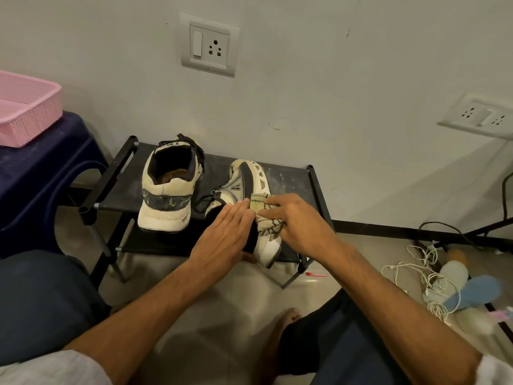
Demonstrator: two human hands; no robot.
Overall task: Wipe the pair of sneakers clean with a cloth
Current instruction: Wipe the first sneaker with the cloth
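Two white and grey sneakers are on a low black shoe rack [288,176]. The left sneaker [166,190] stands upright, heel toward me. The right sneaker [249,184] lies tipped on its side at the rack's front edge. My left hand [224,234] steadies it, fingers straight along its upper and thumb under its opening. My right hand [294,220] presses a cream patterned cloth [266,218] against the sneaker's side, fingers curled over the cloth.
A dark blue plastic stool [41,176] with a pink basket [27,109] stands to the left. White cables [422,270] and a blue insole [472,293] lie on the floor at right. Wall sockets are behind. My knees and a bare foot [288,315] are below.
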